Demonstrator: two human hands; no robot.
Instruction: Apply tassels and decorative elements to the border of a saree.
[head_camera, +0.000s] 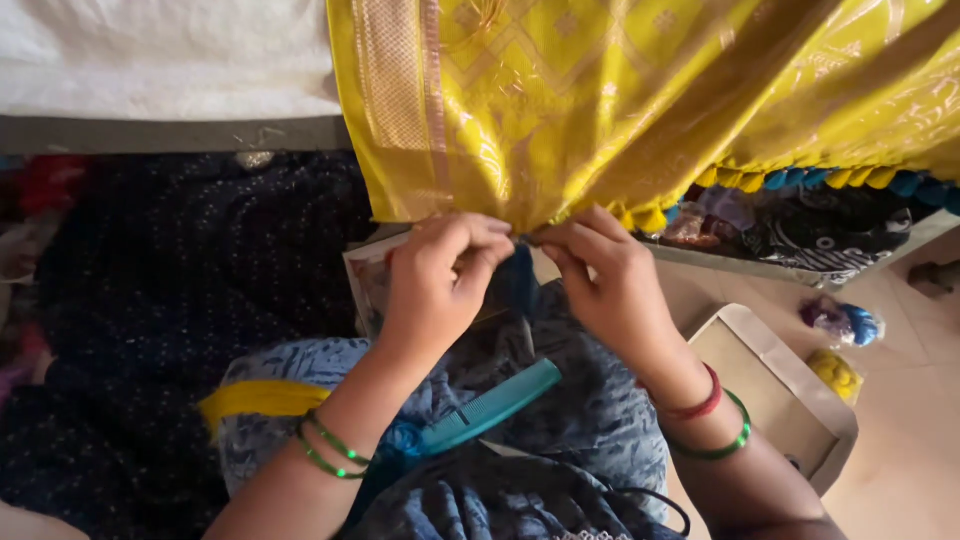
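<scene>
A shiny yellow woven cloth with a gold border hangs down from the top of the view. Its lower hem carries a row of yellow and blue tassels. My left hand and my right hand meet at the hem's edge, fingers pinched on it close together. Both wrists wear green bangles; the right one also has a red thread. A teal comb lies on my blue patterned lap just below the hands.
A bundle of yellow thread lies at my left knee on a dark dotted cloth. A brown cardboard box sits on the floor to the right, with yellow and blue thread balls beyond it.
</scene>
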